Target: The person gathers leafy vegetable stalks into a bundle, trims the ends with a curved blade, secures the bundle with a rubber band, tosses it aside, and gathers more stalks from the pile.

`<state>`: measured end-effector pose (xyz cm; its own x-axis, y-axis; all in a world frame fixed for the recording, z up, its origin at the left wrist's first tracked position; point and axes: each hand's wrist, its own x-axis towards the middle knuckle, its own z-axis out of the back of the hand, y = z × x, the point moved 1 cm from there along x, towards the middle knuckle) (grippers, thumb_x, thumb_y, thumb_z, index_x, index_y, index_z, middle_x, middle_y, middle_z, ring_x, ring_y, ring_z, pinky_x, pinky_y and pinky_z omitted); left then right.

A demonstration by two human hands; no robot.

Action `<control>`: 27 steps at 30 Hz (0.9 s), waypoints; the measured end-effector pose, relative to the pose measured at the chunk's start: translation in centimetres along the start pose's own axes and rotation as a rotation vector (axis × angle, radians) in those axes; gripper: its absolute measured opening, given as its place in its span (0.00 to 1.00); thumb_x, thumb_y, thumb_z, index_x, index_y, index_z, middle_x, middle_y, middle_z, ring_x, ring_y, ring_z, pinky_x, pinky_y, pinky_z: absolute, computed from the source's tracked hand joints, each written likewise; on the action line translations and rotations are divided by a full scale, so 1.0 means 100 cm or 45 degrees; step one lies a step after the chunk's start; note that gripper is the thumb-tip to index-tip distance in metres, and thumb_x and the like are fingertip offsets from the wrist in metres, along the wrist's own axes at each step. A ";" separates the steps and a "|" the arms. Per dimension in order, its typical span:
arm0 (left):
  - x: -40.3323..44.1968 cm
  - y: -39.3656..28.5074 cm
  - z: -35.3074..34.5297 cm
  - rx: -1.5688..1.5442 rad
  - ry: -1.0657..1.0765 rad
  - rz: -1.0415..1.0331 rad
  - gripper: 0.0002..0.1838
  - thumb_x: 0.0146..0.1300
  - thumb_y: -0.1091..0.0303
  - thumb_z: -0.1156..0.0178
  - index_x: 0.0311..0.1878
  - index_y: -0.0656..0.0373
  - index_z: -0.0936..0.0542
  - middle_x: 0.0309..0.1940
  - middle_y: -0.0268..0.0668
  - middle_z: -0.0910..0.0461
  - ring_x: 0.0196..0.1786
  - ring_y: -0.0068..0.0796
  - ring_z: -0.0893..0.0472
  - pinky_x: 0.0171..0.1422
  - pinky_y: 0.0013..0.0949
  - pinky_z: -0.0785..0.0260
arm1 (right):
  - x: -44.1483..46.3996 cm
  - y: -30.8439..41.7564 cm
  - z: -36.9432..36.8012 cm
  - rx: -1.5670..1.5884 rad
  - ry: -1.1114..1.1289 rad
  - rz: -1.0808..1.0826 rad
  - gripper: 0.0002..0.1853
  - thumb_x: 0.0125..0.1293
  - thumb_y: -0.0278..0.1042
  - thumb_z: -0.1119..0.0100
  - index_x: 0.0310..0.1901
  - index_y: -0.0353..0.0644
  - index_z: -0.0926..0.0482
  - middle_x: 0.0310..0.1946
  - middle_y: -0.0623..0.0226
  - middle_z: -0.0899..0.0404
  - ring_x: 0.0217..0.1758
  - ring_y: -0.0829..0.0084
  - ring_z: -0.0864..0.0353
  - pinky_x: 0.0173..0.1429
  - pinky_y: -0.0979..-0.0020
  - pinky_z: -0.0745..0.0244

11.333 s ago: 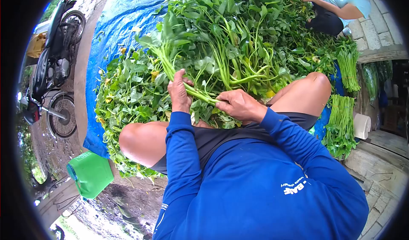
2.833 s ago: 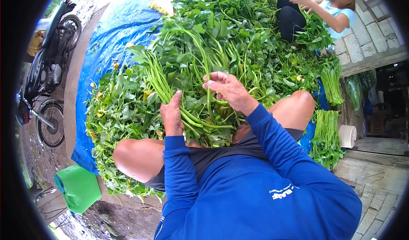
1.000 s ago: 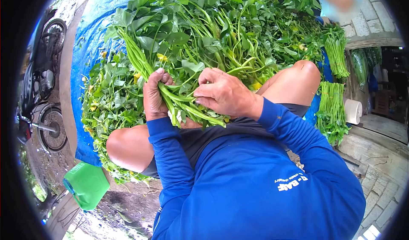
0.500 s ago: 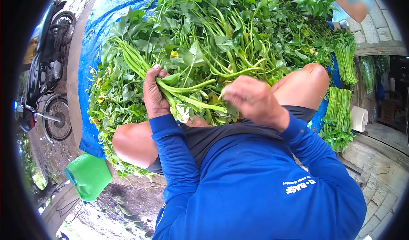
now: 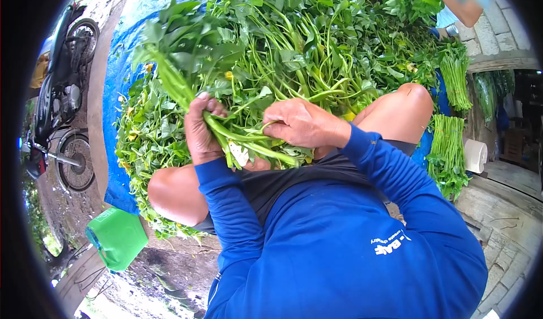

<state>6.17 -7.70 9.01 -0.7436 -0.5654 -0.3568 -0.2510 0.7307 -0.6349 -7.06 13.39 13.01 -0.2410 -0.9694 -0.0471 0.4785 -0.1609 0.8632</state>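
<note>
A bunch of long-stemmed leafy greens that look like water spinach (image 5: 176, 84) is clasped in my left hand (image 5: 203, 129), its leaves fanned out to the upper left and its cut stem ends pointing right over my lap. The leafy end is blurred by motion. My right hand (image 5: 305, 122) is beside those stem ends, thumb and fingers pinched together around what looks like a thin stem of the bunch. Under and beyond both hands spreads a large pile of loose greens (image 5: 322, 42), with stems and a few yellow leaves among it.
A blue tarp (image 5: 121, 143) lies beneath the pile. Tied bundles of greens (image 5: 447, 152) rest at the right. Another person's arm (image 5: 461, 8) holds greens at the upper right. A green plastic container (image 5: 119, 240) stands at the lower left, a motorcycle (image 5: 62, 98) beyond it.
My right hand has moved left, from apart to the stems beside my left hand, where its fingers pinch. The leafy end of the bunch has swung and blurred in my left hand.
</note>
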 end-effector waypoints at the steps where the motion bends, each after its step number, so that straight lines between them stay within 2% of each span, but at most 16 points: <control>1: 0.001 -0.008 0.004 0.061 -0.056 -0.058 0.11 0.73 0.64 0.31 0.45 0.54 0.25 0.30 0.27 0.29 0.32 0.20 0.29 0.37 0.27 0.31 | -0.007 -0.006 -0.005 0.091 0.019 -0.157 0.11 0.73 0.38 0.33 0.43 0.37 0.14 0.36 0.56 0.15 0.41 0.55 0.15 0.48 0.56 0.21; 3: 0.001 -0.026 0.009 0.119 -0.140 -0.212 0.11 0.73 0.65 0.31 0.49 0.58 0.21 0.31 0.28 0.26 0.31 0.20 0.27 0.37 0.28 0.28 | -0.019 -0.018 -0.011 0.268 0.068 -0.472 0.13 0.74 0.41 0.34 0.44 0.37 0.14 0.35 0.55 0.14 0.41 0.59 0.16 0.49 0.58 0.22; 4: -0.001 -0.032 0.011 0.165 -0.253 -0.241 0.10 0.72 0.65 0.30 0.44 0.59 0.20 0.31 0.29 0.25 0.31 0.21 0.26 0.38 0.29 0.27 | -0.023 -0.020 -0.010 0.308 0.101 -0.588 0.14 0.74 0.42 0.32 0.44 0.38 0.13 0.33 0.64 0.14 0.38 0.72 0.20 0.47 0.64 0.23; 6: -0.007 -0.041 0.016 0.212 -0.341 -0.281 0.11 0.71 0.65 0.28 0.37 0.60 0.18 0.31 0.31 0.23 0.32 0.22 0.23 0.40 0.28 0.27 | -0.026 -0.020 -0.009 0.451 0.105 -0.557 0.12 0.74 0.41 0.31 0.44 0.39 0.12 0.32 0.68 0.15 0.37 0.76 0.21 0.46 0.65 0.24; 9: -0.011 -0.047 0.020 0.235 -0.443 -0.380 0.11 0.72 0.65 0.29 0.38 0.60 0.18 0.31 0.30 0.23 0.32 0.22 0.23 0.39 0.28 0.26 | -0.029 -0.003 -0.020 0.507 0.136 -0.542 0.10 0.75 0.38 0.32 0.43 0.38 0.13 0.27 0.71 0.20 0.33 0.82 0.26 0.40 0.68 0.26; 11: -0.017 -0.067 0.034 0.259 -0.474 -0.422 0.10 0.73 0.64 0.31 0.39 0.58 0.19 0.31 0.30 0.23 0.32 0.23 0.22 0.39 0.31 0.22 | -0.038 0.002 -0.029 0.401 0.218 -0.508 0.10 0.78 0.36 0.34 0.43 0.37 0.15 0.29 0.75 0.21 0.35 0.82 0.26 0.42 0.70 0.26; 12: -0.021 -0.080 0.037 0.222 -0.520 -0.476 0.10 0.74 0.64 0.31 0.40 0.58 0.20 0.30 0.30 0.23 0.32 0.23 0.21 0.40 0.32 0.20 | -0.043 0.001 -0.032 0.410 0.289 -0.648 0.10 0.78 0.36 0.33 0.42 0.37 0.16 0.28 0.74 0.21 0.35 0.82 0.27 0.41 0.71 0.27; 13: -0.024 -0.094 0.038 0.183 -0.562 -0.536 0.09 0.74 0.64 0.31 0.42 0.58 0.20 0.30 0.30 0.23 0.32 0.24 0.20 0.42 0.32 0.19 | -0.048 -0.013 -0.041 0.393 0.382 -0.670 0.14 0.76 0.40 0.31 0.50 0.36 0.14 0.37 0.63 0.15 0.42 0.73 0.17 0.50 0.65 0.20; 15: -0.025 -0.110 0.057 0.054 -0.475 -0.518 0.10 0.73 0.65 0.30 0.44 0.57 0.21 0.30 0.30 0.22 0.32 0.25 0.19 0.43 0.33 0.17 | -0.061 -0.028 -0.048 -0.226 0.549 -0.252 0.24 0.74 0.43 0.30 0.62 0.34 0.17 0.53 0.49 0.14 0.58 0.56 0.13 0.65 0.57 0.19; 16: -0.023 -0.110 0.056 0.000 -0.524 -0.529 0.09 0.72 0.66 0.29 0.44 0.57 0.20 0.31 0.31 0.22 0.33 0.25 0.18 0.43 0.33 0.17 | -0.048 -0.030 -0.043 -0.262 0.575 -0.244 0.33 0.72 0.45 0.29 0.71 0.32 0.23 0.66 0.42 0.21 0.71 0.44 0.21 0.75 0.52 0.24; 17: -0.023 -0.105 0.052 0.023 -0.560 -0.538 0.09 0.72 0.66 0.29 0.44 0.57 0.20 0.31 0.31 0.21 0.33 0.25 0.18 0.43 0.32 0.17 | -0.035 -0.041 -0.044 -0.225 0.308 -0.166 0.28 0.72 0.43 0.30 0.67 0.34 0.19 0.59 0.41 0.17 0.65 0.45 0.16 0.70 0.52 0.21; 19: -0.024 -0.094 0.044 0.072 -0.628 -0.560 0.09 0.72 0.67 0.28 0.44 0.58 0.19 0.31 0.31 0.21 0.33 0.25 0.18 0.43 0.32 0.18 | 0.008 -0.068 -0.045 -0.584 -0.191 -0.274 0.11 0.71 0.33 0.43 0.42 0.36 0.14 0.36 0.45 0.13 0.40 0.43 0.12 0.49 0.48 0.15; 20: -0.021 -0.088 0.054 0.014 -0.513 -0.489 0.10 0.69 0.66 0.25 0.43 0.57 0.19 0.31 0.31 0.19 0.33 0.27 0.15 0.43 0.33 0.16 | 0.025 -0.076 -0.043 -0.762 -0.394 -0.234 0.09 0.69 0.29 0.44 0.36 0.39 0.14 0.33 0.49 0.13 0.36 0.47 0.12 0.45 0.49 0.15; 21: -0.015 -0.081 0.056 -0.003 -0.473 -0.452 0.11 0.69 0.66 0.26 0.44 0.57 0.19 0.31 0.32 0.19 0.32 0.26 0.16 0.41 0.31 0.17 | 0.039 -0.094 -0.045 -1.032 -0.344 -0.274 0.09 0.69 0.34 0.38 0.37 0.38 0.13 0.34 0.50 0.12 0.39 0.48 0.10 0.47 0.49 0.14; 23: -0.018 -0.074 0.038 0.078 -0.509 -0.429 0.10 0.70 0.67 0.26 0.44 0.58 0.19 0.31 0.32 0.19 0.31 0.25 0.17 0.39 0.29 0.18 | 0.060 -0.102 -0.043 -1.052 -0.034 -0.550 0.08 0.62 0.30 0.36 0.37 0.38 0.09 0.38 0.44 0.10 0.43 0.51 0.07 0.50 0.57 0.12; 27: -0.011 -0.063 0.044 0.104 -0.469 -0.329 0.10 0.70 0.67 0.27 0.45 0.60 0.18 0.31 0.31 0.20 0.30 0.23 0.19 0.37 0.27 0.20 | 0.070 -0.112 -0.041 -0.951 0.005 -0.686 0.11 0.61 0.33 0.35 0.37 0.36 0.08 0.42 0.40 0.10 0.47 0.46 0.07 0.55 0.58 0.12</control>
<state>11.29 -13.41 10.40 -0.3897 -0.8343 -0.3901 -0.3385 0.5236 -0.7818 -10.68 7.66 0.97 -0.5874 -0.7292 -0.3511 0.7237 -0.6674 0.1755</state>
